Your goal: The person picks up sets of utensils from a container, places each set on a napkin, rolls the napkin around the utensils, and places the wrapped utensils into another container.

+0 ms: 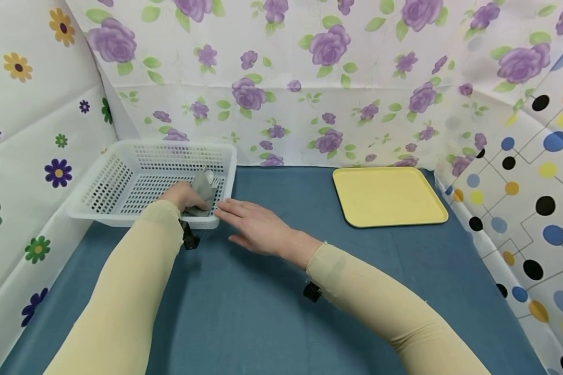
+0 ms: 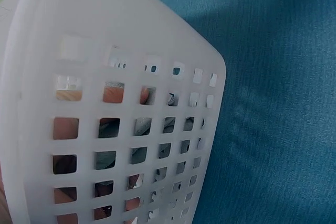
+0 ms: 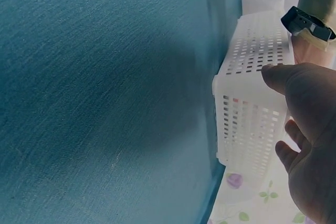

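My left hand [image 1: 182, 196] reaches down into the front right corner of a white perforated plastic basket [image 1: 103, 217]. There it grips a soft-looking grey item [image 1: 203, 186] with a small white round part; its exact kind cannot be made out. Through the holes of the basket wall [image 2: 105, 40] in the left wrist view, bits of fingers and grey material show. My right hand [image 1: 260, 226] lies at the basket's right rim with its fingers extended, the fingertips at the edge. In the right wrist view this hand [image 3: 312, 135] holds nothing.
A yellow rectangular tray [image 1: 389, 197] lies at the back right of the blue tablecloth [image 1: 281, 312]. Flowered sheeting [image 1: 300, 114] rises behind and at the left. A dotted sheet [image 1: 525, 208] stands along the right side.
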{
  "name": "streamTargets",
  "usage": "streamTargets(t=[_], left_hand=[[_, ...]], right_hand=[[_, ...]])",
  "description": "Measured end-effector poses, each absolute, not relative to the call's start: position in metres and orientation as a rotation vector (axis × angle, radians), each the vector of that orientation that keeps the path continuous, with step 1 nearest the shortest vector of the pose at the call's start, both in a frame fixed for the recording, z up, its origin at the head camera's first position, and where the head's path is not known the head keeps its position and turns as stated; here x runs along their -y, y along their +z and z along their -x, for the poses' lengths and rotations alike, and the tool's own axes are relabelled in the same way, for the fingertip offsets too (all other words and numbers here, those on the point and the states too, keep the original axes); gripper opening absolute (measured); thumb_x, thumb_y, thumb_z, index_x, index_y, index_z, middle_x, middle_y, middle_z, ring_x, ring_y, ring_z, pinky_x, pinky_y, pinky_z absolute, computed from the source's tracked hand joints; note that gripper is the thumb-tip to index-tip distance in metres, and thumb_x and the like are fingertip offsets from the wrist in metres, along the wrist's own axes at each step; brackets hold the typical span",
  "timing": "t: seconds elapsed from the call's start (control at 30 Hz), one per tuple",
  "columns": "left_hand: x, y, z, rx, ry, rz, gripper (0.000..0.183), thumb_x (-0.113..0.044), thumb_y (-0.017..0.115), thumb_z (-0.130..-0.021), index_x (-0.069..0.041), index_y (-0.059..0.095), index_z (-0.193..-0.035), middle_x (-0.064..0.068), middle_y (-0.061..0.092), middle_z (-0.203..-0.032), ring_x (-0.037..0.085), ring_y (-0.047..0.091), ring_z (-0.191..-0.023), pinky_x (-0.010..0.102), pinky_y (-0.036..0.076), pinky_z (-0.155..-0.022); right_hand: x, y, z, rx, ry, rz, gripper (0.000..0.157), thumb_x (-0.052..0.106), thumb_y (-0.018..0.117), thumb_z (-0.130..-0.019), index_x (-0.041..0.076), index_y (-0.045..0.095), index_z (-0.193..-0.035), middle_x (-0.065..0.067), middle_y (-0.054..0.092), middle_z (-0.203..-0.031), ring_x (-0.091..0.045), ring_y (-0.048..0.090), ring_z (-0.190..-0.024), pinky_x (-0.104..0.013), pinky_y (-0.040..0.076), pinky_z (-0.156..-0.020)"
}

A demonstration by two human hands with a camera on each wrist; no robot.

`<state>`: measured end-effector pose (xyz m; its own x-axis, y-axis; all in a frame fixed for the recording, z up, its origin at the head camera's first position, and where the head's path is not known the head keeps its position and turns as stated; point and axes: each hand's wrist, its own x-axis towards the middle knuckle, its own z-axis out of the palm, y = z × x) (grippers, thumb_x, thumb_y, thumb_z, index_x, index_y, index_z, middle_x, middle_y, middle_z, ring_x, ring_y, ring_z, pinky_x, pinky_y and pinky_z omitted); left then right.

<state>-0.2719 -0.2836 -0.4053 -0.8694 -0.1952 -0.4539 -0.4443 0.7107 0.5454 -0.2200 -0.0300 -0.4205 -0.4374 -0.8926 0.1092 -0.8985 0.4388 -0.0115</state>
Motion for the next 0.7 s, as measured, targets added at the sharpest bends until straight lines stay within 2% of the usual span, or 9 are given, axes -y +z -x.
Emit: streamTargets(t=[0.2,0.4,0.6,0.7], left_hand=[[0.2842,-0.4107,0.2751,-2.557,0.953,0.442,0.076,-0.016,0.084,-0.097,0.014,0.045,-0.155,0.037,0.054,-0.149,0.05,0.057,-0.132,0.062,0.049,-0.114],[0.2786,-0.4116,0.2755,-2.55,0.996,0.465,0.079,-0.012,0.086,-0.095,0.016,0.044,-0.156,0.038,0.053,-0.151,0.052,0.057,-0.135,0.063,0.049,-0.115],[0.2786,-0.4117,0.2743,-2.589,0.93,0.444,0.077,-0.014,0.085,-0.094,0.017,0.047,-0.152,0.038,0.055,-0.147,0.051,0.059,-0.13,0.062,0.051,-0.112],[0.2791,-0.4117,0.2746,-2.615,0.912,0.42,0.083,-0.014,0.087,-0.093,0.017,0.042,-0.155,0.039,0.054,-0.148,0.052,0.058,-0.131,0.064,0.05,-0.113]], right_hand=[[0.0291,-0.4219,0.2205,2.578,0.105,-1.621,0.073,0.034,0.069,-0.112,0.012,0.036,-0.173,-0.007,0.032,-0.179,-0.024,0.026,-0.167,-0.035,0.018,-0.135],[0.0289,-0.4229,0.2208,2.563,0.121,-1.632,0.073,0.033,0.069,-0.112,0.011,0.035,-0.173,-0.008,0.032,-0.179,-0.025,0.026,-0.167,-0.035,0.018,-0.135],[0.0288,-0.4232,0.2212,2.559,0.122,-1.63,0.073,0.033,0.069,-0.112,0.011,0.035,-0.173,-0.008,0.031,-0.18,-0.025,0.026,-0.167,-0.035,0.018,-0.135],[0.0289,-0.423,0.2215,2.554,0.125,-1.631,0.074,0.033,0.07,-0.112,0.011,0.035,-0.173,-0.008,0.031,-0.18,-0.025,0.026,-0.167,-0.036,0.018,-0.135]])
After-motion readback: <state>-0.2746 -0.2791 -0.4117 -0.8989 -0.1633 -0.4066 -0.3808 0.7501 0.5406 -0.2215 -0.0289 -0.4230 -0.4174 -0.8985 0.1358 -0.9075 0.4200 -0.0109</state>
